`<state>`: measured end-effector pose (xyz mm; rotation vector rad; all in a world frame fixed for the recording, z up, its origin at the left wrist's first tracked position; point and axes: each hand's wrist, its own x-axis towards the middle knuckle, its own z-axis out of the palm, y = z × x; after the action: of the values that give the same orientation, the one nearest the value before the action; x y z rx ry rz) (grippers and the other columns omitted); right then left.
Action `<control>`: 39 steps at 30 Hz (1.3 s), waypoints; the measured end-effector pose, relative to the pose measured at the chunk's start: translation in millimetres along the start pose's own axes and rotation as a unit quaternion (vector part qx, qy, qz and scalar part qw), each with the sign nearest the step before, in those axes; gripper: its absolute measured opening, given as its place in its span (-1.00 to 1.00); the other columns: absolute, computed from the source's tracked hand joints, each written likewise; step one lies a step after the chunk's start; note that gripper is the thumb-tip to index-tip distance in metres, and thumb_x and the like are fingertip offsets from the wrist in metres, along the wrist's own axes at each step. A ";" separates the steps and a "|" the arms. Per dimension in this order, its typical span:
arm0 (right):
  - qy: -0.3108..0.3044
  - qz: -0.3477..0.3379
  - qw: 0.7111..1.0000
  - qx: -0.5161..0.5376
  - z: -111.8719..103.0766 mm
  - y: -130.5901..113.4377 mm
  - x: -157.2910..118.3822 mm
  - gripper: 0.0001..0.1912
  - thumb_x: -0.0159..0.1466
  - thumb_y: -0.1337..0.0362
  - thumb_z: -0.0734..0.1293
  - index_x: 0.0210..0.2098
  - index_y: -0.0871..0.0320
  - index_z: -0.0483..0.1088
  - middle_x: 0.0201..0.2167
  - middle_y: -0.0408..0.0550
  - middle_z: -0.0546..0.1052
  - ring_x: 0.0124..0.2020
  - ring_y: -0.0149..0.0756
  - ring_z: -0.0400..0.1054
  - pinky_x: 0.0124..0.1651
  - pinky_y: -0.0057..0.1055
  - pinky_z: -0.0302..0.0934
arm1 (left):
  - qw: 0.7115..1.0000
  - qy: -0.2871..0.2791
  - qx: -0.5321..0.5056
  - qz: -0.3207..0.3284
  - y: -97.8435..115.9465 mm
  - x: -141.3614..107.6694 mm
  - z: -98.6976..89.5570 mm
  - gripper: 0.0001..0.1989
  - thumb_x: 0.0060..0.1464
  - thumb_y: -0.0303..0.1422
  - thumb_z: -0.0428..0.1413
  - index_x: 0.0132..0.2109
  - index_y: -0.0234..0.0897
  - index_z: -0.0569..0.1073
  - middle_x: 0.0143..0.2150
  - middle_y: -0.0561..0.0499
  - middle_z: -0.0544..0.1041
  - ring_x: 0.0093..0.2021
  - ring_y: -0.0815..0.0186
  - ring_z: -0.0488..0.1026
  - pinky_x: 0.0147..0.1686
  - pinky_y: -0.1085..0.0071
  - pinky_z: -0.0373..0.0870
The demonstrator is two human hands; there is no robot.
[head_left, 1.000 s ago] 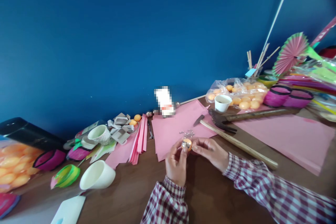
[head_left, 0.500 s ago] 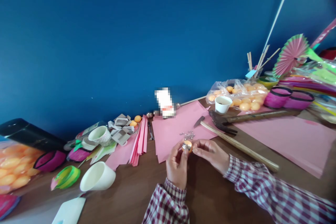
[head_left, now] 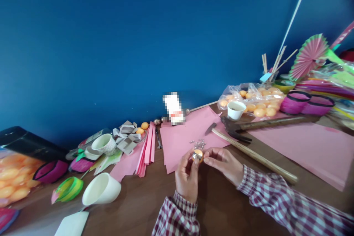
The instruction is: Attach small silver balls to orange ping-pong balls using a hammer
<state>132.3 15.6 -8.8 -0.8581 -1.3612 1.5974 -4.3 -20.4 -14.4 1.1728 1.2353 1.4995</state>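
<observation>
My left hand (head_left: pixel 187 175) grips a small orange ball (head_left: pixel 199 152) between thumb and fingers, over the near edge of the pink paper (head_left: pixel 177 142). Silvery pieces show on the ball's face; how they sit there is too small to make out. At the ball's right side is my right hand (head_left: pixel 225 164), its thumb and forefinger pinched together. Whatever lies between those fingertips is hidden. Just beyond the ball, several tiny shiny bits (head_left: pixel 199 143) are scattered on the paper.
Right of the paper lie a wooden-handled hammer (head_left: pixel 254 155) and a claw hammer (head_left: pixel 235 129). Behind them stand a white cup (head_left: pixel 236 110) and a bag of orange balls (head_left: pixel 260 105). Folded pink strips (head_left: pixel 146 151), a white cup (head_left: pixel 102 191) and a green ring (head_left: pixel 70 188) lie left.
The view has shifted very slightly. Both hands stay at the ball in nearly the same pose, with no clear change in grip.
</observation>
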 end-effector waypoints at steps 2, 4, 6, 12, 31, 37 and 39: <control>0.005 0.002 1.000 -0.010 -0.5 1.0 -0.2 -0.79 0.04 0.18 0.33 -0.48 0.21 0.31 -0.49 -0.16 0.41 -0.44 -0.43 0.25 -0.30 -0.46 0.14 | 1.000 0.004 -0.003 -0.006 0.5 0.0 0.0 -0.63 -0.08 -0.28 0.09 -0.09 -0.31 0.39 -0.11 -0.15 0.46 -0.08 0.17 0.37 -0.06 0.24 0.28; 0.008 0.002 1.000 -0.014 -0.7 1.7 -0.4 -0.79 0.03 0.17 0.33 -0.49 0.21 0.31 -0.50 -0.16 0.41 -0.44 -0.43 0.25 -0.31 -0.46 0.14 | 1.000 0.006 -0.004 -0.009 0.6 0.1 -0.2 -0.63 -0.10 -0.28 0.10 -0.10 -0.31 0.40 -0.12 -0.15 0.47 -0.08 0.16 0.38 -0.07 0.25 0.29; 0.009 0.005 1.000 -0.013 -0.5 1.9 -0.7 -0.80 0.03 0.18 0.33 -0.49 0.21 0.31 -0.51 -0.18 0.41 -0.45 -0.44 0.24 -0.32 -0.47 0.13 | 1.000 0.003 0.001 -0.008 0.9 0.3 -0.7 -0.63 -0.10 -0.28 0.10 -0.10 -0.31 0.40 -0.13 -0.14 0.47 -0.09 0.16 0.38 -0.07 0.26 0.30; 0.026 0.031 0.999 -0.006 1.2 -0.3 -0.9 -0.79 -0.01 0.20 0.36 -0.49 0.21 0.30 -0.53 -0.18 0.40 -0.48 -0.46 0.23 -0.37 -0.48 0.12 | 0.998 -0.012 0.055 0.006 3.0 1.2 -3.3 -0.68 -0.03 -0.32 0.04 -0.08 -0.31 0.38 -0.10 -0.13 0.45 -0.08 0.19 0.37 -0.05 0.24 0.27; 0.034 0.031 0.999 0.008 3.6 -2.0 1.1 -0.80 -0.02 0.25 0.37 -0.47 0.19 0.27 -0.49 -0.17 0.40 -0.44 -0.44 0.26 -0.34 -0.48 0.16 | 0.994 -0.018 0.102 0.017 1.5 1.0 -5.5 -0.70 0.00 -0.34 0.01 -0.08 -0.26 0.38 -0.10 -0.09 0.44 -0.07 0.21 0.35 -0.05 0.28 0.26; 0.041 0.031 0.999 0.010 4.4 -1.4 1.5 -0.79 -0.01 0.25 0.37 -0.46 0.19 0.26 -0.48 -0.16 0.40 -0.43 -0.43 0.26 -0.32 -0.47 0.16 | 0.994 -0.026 0.108 0.022 3.4 0.2 -4.5 -0.70 0.01 -0.35 0.00 -0.07 -0.26 0.36 -0.08 -0.09 0.42 -0.05 0.23 0.33 -0.03 0.30 0.25; 0.042 0.028 0.999 0.014 4.6 -1.7 3.2 -0.80 0.00 0.25 0.36 -0.46 0.19 0.26 -0.48 -0.16 0.39 -0.43 -0.44 0.26 -0.32 -0.47 0.15 | 0.994 -0.030 0.104 0.017 3.2 0.8 -4.0 -0.70 0.02 -0.35 -0.01 -0.06 -0.25 0.35 -0.08 -0.09 0.42 -0.05 0.24 0.34 -0.03 0.31 0.25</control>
<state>127.2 16.8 -6.3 -0.9438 -1.2637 1.6014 -8.5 -21.0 -11.4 1.3716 1.3605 1.3739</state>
